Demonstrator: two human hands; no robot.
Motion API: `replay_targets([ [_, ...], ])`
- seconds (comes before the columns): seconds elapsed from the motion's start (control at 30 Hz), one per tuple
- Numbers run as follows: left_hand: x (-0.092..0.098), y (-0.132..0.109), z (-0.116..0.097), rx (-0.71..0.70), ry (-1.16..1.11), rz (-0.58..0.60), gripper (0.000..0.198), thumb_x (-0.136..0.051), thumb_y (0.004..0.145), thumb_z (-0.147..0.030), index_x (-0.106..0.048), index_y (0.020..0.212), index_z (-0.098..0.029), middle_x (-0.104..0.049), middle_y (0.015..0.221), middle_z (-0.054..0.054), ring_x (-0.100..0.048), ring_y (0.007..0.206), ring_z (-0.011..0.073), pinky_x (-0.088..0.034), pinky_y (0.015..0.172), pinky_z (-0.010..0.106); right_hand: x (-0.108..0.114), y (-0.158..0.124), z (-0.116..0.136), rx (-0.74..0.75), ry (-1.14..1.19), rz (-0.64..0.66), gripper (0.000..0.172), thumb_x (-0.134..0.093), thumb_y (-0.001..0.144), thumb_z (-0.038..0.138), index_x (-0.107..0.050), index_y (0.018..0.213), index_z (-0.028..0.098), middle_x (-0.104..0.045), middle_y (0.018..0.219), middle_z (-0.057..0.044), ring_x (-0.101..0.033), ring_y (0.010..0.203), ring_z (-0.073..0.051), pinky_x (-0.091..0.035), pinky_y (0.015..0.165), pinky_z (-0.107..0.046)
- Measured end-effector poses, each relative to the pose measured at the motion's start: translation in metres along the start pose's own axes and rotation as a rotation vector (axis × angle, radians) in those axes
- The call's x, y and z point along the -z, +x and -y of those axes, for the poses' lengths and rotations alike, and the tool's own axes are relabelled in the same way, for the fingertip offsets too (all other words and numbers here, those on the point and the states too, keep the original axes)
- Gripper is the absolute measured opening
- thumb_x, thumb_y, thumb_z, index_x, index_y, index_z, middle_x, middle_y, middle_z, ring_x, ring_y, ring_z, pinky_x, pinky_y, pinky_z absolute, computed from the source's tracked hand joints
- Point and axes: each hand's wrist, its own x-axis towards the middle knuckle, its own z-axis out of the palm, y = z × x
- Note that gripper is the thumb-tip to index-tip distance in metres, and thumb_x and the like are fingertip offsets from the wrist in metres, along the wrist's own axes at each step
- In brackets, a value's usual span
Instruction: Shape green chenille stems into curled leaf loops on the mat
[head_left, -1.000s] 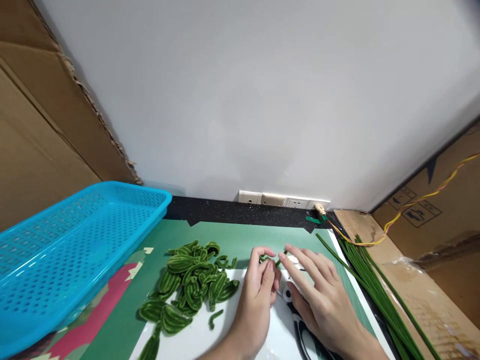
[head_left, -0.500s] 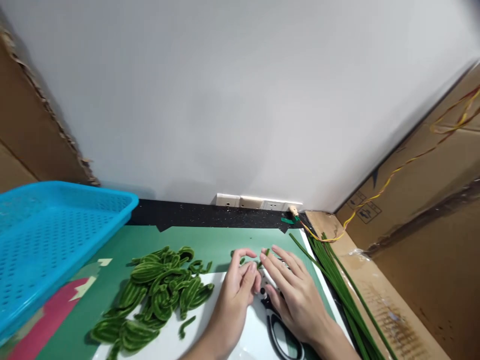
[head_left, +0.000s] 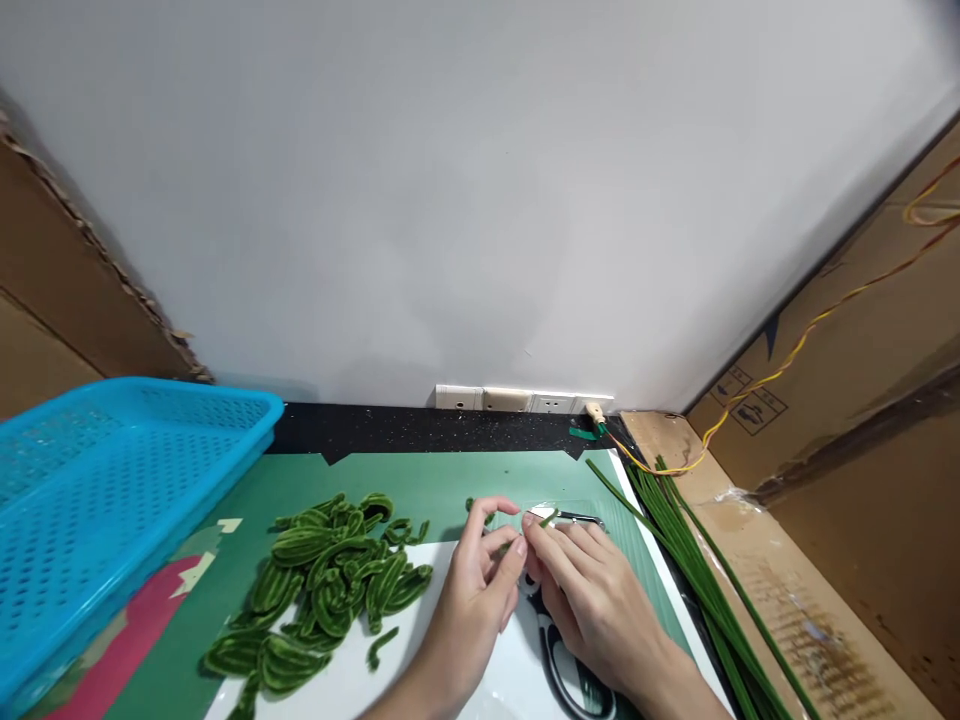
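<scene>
My left hand [head_left: 472, 590] and my right hand [head_left: 596, 590] meet over the white sheet, thumbs and forefingers pinched together. A short green pipe cleaner [head_left: 550, 518] sticks out past the right fingertips; the rest is hidden by the fingers. Under my right hand lie scissors with a black and grey handle loop [head_left: 550, 660], partly covered. Left of my hands is a pile of green pipe cleaners bent into leaf-like shapes [head_left: 330, 575]. A short loose bit of pipe cleaner [head_left: 380, 648] lies on the white sheet [head_left: 405, 640] beside my left wrist.
A blue perforated basket [head_left: 135, 500] stands on the left. Long straight green pipe cleaners [head_left: 697, 570] lie to the right along a cardboard strip. At the back, a socket strip [head_left: 506, 400] with a plugged-in yellow wire [head_left: 712, 430] runs along the wall. Cardboard stands on both sides.
The spread fingers of my right hand have curled in and now pinch beside my left fingertips. My left hand has hardly moved. The view has shifted slightly.
</scene>
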Motion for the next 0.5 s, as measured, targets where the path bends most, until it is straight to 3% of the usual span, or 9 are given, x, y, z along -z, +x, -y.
replay_targets([
  [0.1, 0.0, -0.001, -0.002, 0.024, 0.024, 0.0, 0.036, -0.06, 0.095, -0.05, -0.046, 0.116, -0.025, -0.057, 0.077, -0.005, -0.028, 0.043, 0.0034, -0.018, 0.04, 0.018, -0.007, -0.003, 0.0, -0.045, -0.042, -0.108, 0.032, -0.046, 0.105, 0.014, -0.059, 0.134, 0.01, -0.075, 0.091, -0.01, -0.06, 0.069, -0.019, -0.041, 0.064, -0.034],
  [0.23, 0.001, -0.003, 0.0, -0.021, 0.114, -0.048, 0.03, -0.065, 0.093, -0.048, -0.054, 0.103, -0.022, -0.054, 0.073, -0.004, -0.031, 0.048, 0.0049, -0.02, 0.045, 0.019, -0.005, -0.005, -0.007, -0.07, -0.035, -0.246, 0.017, -0.054, 0.104, 0.017, -0.067, 0.113, 0.013, -0.069, 0.074, -0.004, -0.055, 0.061, -0.016, -0.034, 0.063, -0.033],
  [0.37, 0.0, -0.005, 0.0, -0.021, 0.178, -0.037, 0.03, -0.069, 0.091, -0.047, -0.059, 0.098, -0.02, -0.037, 0.056, -0.008, -0.034, 0.05, 0.008, -0.021, 0.049, 0.021, 0.008, -0.009, -0.016, -0.023, -0.032, -0.257, 0.017, -0.056, 0.102, 0.015, -0.069, 0.112, 0.014, -0.068, 0.075, -0.005, -0.055, 0.064, -0.017, -0.033, 0.063, -0.033],
  [0.5, -0.001, -0.007, -0.003, -0.004, 0.188, 0.018, 0.032, -0.07, 0.09, -0.047, -0.062, 0.103, -0.019, -0.04, 0.056, -0.008, -0.038, 0.051, 0.0087, -0.024, 0.05, 0.021, 0.015, -0.012, -0.017, 0.02, -0.019, -0.283, 0.018, -0.058, 0.101, 0.012, -0.069, 0.115, 0.014, -0.072, 0.082, -0.006, -0.058, 0.067, -0.016, -0.032, 0.062, -0.032],
])
